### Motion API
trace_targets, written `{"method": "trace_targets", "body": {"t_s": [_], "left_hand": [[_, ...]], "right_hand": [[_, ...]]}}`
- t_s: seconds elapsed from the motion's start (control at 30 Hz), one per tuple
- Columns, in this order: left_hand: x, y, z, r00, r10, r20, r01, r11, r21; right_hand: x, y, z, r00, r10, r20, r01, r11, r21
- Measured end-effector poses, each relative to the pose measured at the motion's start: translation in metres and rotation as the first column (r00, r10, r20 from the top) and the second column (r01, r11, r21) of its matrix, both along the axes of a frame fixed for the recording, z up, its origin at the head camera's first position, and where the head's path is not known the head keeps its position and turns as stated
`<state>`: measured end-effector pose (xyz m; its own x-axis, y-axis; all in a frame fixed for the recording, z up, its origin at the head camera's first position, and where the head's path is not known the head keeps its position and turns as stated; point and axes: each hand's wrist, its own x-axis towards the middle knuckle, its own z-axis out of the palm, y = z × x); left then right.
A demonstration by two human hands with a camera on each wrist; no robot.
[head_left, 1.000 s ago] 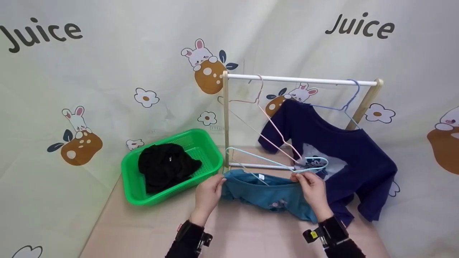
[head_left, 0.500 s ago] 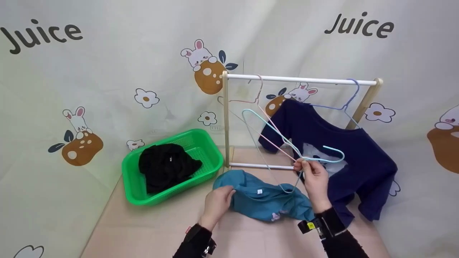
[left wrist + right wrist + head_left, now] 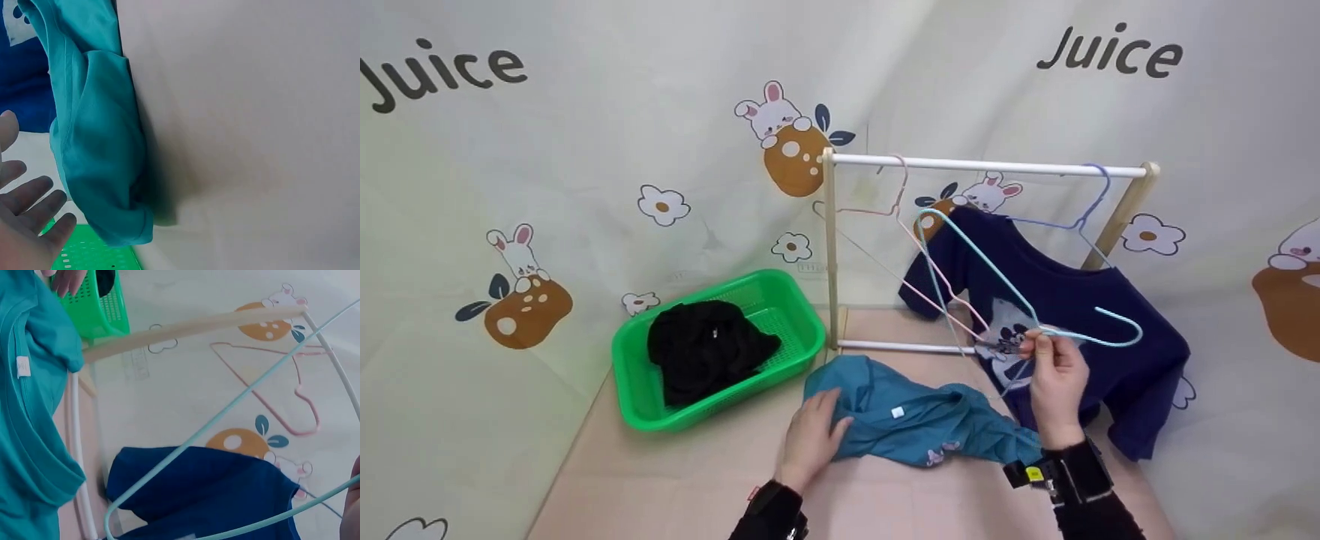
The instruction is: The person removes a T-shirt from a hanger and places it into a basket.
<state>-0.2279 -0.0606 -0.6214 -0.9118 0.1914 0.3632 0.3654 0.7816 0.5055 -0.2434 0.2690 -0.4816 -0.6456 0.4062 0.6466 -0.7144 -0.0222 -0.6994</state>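
My right hand (image 3: 1057,379) pinches a light blue clothes hanger (image 3: 984,261) at the base of its hook; the hanger is tilted in the air in front of the rack, hook to the right. Below it, a teal shirt (image 3: 877,439) lies crumpled on the table, its neckline and white tag facing up. My left hand (image 3: 808,439) is at the shirt's left end, holding nothing. In the left wrist view its fingers (image 3: 40,212) are spread beside the teal cloth (image 3: 104,140). The hanger's long wire (image 3: 216,417) crosses the right wrist view.
A small rack (image 3: 990,166) stands at the back, with a bare pink hanger (image 3: 901,187) and a navy shirt (image 3: 1080,307) on a purple-blue hanger (image 3: 1099,201). To the left, a green basket (image 3: 639,421) holds a black garment (image 3: 709,352). A printed curtain (image 3: 607,135) hangs behind.
The right hand has drawn the light blue hanger up and right, out of the teal shirt's neckline. The shirt has sunk onto the table, and the left hand has let go of its edge.
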Motion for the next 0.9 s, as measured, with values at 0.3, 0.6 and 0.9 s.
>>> {"method": "trace_targets", "body": {"t_s": [0.3, 0.6, 0.9], "left_hand": [[0.003, 0.000, -0.008, 0.999, 0.039, -0.014, -0.040, 0.999, -0.028], [-0.001, 0.008, -0.012, 0.999, 0.046, 0.014, -0.045, 0.997, -0.057], [-0.004, 0.014, -0.012, 0.996, 0.066, 0.062, -0.060, 0.993, -0.097]], "right_hand": [[0.005, 0.026, -0.004, 0.993, -0.068, -0.099, 0.050, 0.984, -0.170], [0.000, 0.044, -0.006, 0.984, -0.145, -0.106, 0.125, 0.976, -0.180], [-0.027, 0.047, 0.001, 0.986, -0.134, 0.103, 0.129, 0.990, 0.050]]}}
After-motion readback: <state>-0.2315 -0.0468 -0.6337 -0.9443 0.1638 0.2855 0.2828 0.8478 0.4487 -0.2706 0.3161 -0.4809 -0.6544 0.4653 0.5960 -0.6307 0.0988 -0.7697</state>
